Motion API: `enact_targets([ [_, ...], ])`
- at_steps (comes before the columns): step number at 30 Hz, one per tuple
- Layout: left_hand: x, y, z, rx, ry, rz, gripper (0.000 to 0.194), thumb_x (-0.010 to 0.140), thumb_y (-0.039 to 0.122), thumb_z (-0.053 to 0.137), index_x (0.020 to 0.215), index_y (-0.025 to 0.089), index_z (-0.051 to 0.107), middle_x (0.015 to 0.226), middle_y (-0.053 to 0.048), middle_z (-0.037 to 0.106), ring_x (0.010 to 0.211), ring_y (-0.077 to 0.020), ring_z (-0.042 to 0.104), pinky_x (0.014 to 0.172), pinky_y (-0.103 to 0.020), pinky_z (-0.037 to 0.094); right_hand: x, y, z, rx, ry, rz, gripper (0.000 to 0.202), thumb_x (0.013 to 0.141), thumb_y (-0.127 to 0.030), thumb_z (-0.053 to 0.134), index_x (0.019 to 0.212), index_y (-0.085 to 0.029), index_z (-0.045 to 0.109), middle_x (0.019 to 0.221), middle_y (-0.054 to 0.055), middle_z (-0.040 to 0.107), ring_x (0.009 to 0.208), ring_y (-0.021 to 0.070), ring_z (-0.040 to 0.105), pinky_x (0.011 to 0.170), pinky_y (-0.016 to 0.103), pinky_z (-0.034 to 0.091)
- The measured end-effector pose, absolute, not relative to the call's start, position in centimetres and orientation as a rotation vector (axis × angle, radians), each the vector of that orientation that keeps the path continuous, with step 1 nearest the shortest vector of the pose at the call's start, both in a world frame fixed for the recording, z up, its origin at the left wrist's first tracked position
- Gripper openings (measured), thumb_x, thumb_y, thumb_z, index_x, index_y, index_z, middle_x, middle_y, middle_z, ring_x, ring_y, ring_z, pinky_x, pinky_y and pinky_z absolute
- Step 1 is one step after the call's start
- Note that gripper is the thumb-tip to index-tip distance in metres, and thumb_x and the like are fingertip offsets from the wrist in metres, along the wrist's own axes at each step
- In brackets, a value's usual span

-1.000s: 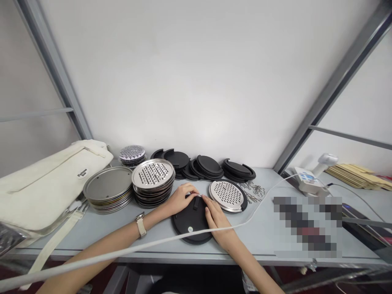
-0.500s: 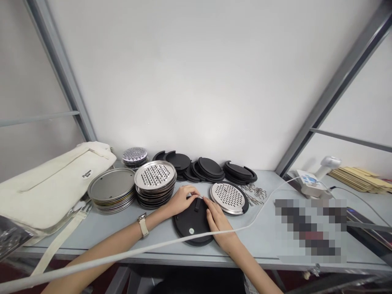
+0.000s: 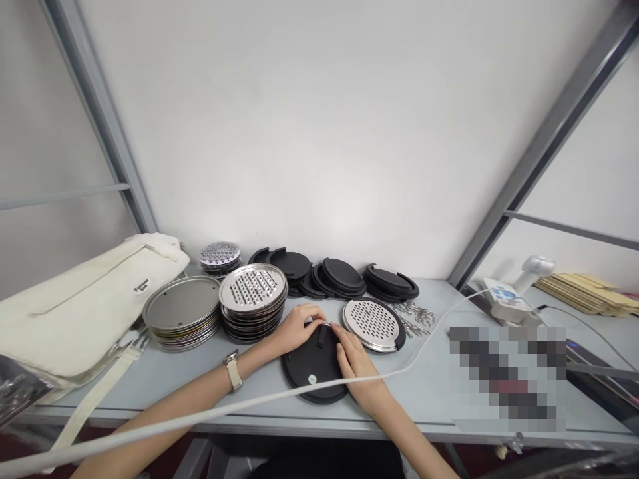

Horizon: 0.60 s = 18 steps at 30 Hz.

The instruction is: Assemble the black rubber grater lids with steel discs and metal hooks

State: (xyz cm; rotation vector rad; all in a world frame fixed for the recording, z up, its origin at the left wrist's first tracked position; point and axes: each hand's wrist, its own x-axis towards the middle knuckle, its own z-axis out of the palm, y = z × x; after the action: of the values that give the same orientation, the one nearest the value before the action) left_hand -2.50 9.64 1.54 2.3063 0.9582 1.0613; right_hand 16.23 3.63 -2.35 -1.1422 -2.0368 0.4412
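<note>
A black round disc (image 3: 315, 366) lies flat before me, with a short black tab (image 3: 323, 336) at its far side and a pale round sticker. At the tab's far end shines a small metal piece (image 3: 327, 324), partly hidden by fingertips. My left hand (image 3: 300, 326) is closed, thumb and index pinching at this metal piece. My right hand (image 3: 358, 369) grips the disc's right edge, its thumb on top and its index fingertip beside the metal piece. Just right of it lies a silver grater plate (image 3: 373, 319) in a black holder.
Left stand a stack of grater plates (image 3: 253, 289) and a stack of grey plates (image 3: 182, 306). Behind are black holders (image 3: 342, 274); metal hooks (image 3: 417, 316) lie right. A white cable (image 3: 279, 394) crosses in front. A cream bag (image 3: 94, 299) sits at left.
Both hands stay on the black disc, with hardly any movement of the fingertips. The whole view has shifted very slightly.
</note>
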Motion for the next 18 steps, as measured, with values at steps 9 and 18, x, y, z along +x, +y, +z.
enact_targets([
  [9, -2.44, 9.64, 1.5, 2.32, 0.947, 1.061, 0.014, 0.084, 0.012, 0.05, 0.083, 0.017, 0.063, 0.085, -0.002, 0.064, 0.085, -0.0153, 0.057, 0.081, -0.027, 0.042, 16.27, 3.68, -2.5, -1.136, -2.023, 0.415, 0.044, 0.094, -0.025, 0.03, 0.138, -0.021, 0.037, 0.135, 0.009, 0.046, 0.128, 0.0194, 0.039, 0.109, 0.044, 0.034],
  [18, -2.5, 9.46, 1.64, 2.301, 0.925, 1.053, 0.015, 0.085, 0.012, 0.049, 0.084, 0.017, 0.063, 0.087, -0.003, 0.064, 0.086, -0.0155, 0.057, 0.081, -0.027, 0.043, 16.25, 3.71, -2.42, -1.153, -2.023, 0.438, 0.044, 0.095, -0.026, 0.03, 0.138, -0.02, 0.037, 0.134, 0.009, 0.046, 0.128, 0.019, 0.038, 0.11, 0.044, 0.032],
])
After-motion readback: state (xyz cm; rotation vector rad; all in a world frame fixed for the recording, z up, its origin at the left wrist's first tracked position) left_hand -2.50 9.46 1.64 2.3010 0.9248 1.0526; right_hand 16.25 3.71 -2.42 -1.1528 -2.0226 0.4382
